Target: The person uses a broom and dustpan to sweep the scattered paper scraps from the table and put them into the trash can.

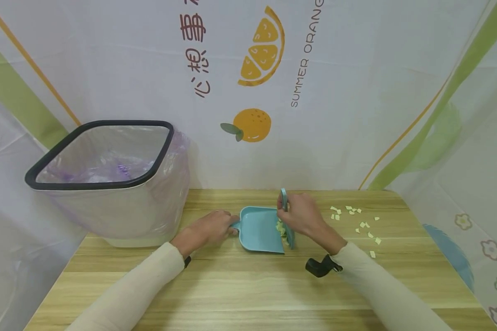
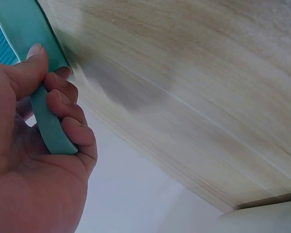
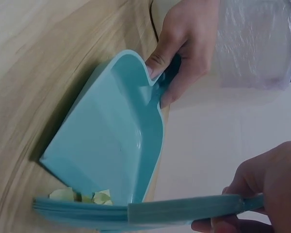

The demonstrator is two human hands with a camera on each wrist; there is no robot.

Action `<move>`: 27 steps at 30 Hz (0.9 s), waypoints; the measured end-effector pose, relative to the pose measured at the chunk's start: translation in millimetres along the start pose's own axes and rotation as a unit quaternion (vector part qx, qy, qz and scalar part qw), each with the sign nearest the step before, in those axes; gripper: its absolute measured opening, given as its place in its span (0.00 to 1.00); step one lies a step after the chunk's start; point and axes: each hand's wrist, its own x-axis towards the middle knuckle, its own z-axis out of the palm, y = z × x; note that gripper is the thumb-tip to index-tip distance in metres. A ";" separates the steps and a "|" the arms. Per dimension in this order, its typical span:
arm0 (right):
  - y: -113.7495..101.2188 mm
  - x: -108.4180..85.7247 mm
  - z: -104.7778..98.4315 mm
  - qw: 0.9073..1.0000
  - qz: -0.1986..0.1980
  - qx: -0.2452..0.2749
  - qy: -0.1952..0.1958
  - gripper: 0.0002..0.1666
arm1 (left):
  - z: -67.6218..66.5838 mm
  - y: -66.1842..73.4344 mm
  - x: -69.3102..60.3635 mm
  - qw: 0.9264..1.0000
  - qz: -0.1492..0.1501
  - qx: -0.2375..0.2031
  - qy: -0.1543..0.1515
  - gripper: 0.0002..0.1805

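Note:
My left hand [image 1: 215, 226] grips the short handle of a light blue dustpan [image 1: 257, 230], which lies on the wooden table with its wide edge toward the right. In the left wrist view, thumb and fingers [image 2: 70, 109] wrap that handle. My right hand [image 1: 303, 215] holds a small blue hand brush [image 3: 179, 209] by its handle. Its bristles stand along the dustpan's front edge. Between brush and pan, a little heap of pale yellow-green paper scraps [image 1: 280, 228] sits at the lip, partly hidden by the brush. More scraps [image 1: 362, 225] lie scattered right of my right hand.
A large white bin [image 1: 149, 216] with a black rim and a clear purplish liner stands at the table's left. Behind the wooden table [image 1: 232, 289] hangs a white curtain [image 1: 335, 138] printed with oranges. Black straps circle both wrists.

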 end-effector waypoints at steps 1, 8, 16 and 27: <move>-1.2 0.7 0.4 1.000 -0.003 0.001 0.000 0.04 | 0.1 -0.1 0.1 1.000 0.000 0.000 0.000 0.11; -10.3 7.4 -1.3 0.999 -0.025 0.012 0.017 0.06 | 0.9 -1.4 1.1 1.000 -0.001 -0.003 0.002 0.10; -10.2 9.6 -11.5 1.000 -0.010 0.013 0.025 0.05 | 1.8 -2.9 1.1 1.000 0.001 -0.001 0.005 0.10; 3.4 1.3 -7.3 1.000 -0.006 -0.027 0.008 0.05 | 2.9 -1.9 1.3 1.000 -0.001 0.001 0.003 0.14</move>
